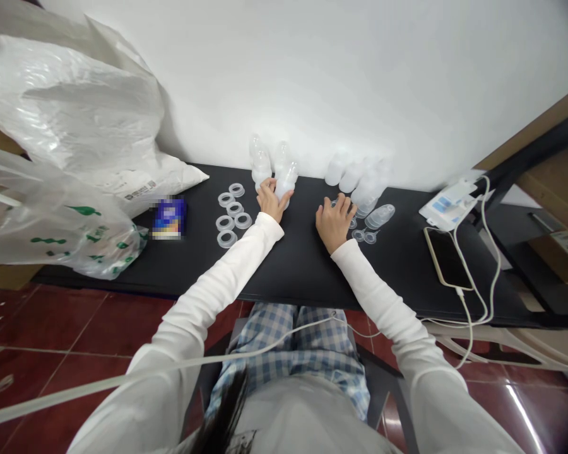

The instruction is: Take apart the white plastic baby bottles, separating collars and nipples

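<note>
Got front domed bottle (pixel 286 180) in left hand (pixel 271 200), between thumb and fingers. Sits just in front of other domed bottles (pixel 261 162), to the right of white rings (pixel 225 222) on black surface (pixel 293 258). Got right hand (pixel 335 221) curled partly over small clear parts (pixel 358 235), near clear cover (pixel 381 216); can't tell if gripping any.

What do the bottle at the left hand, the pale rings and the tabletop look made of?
Bottle: likely plastic, smooth; milky body, clearer top.
Rings: plastic or silicone, can't tell which; translucent, pale rims with dark tabletop showing through the centers.
Tabletop: matte black, even, little reflection; maybe laminate or painted board, the core isn't visible.
</note>
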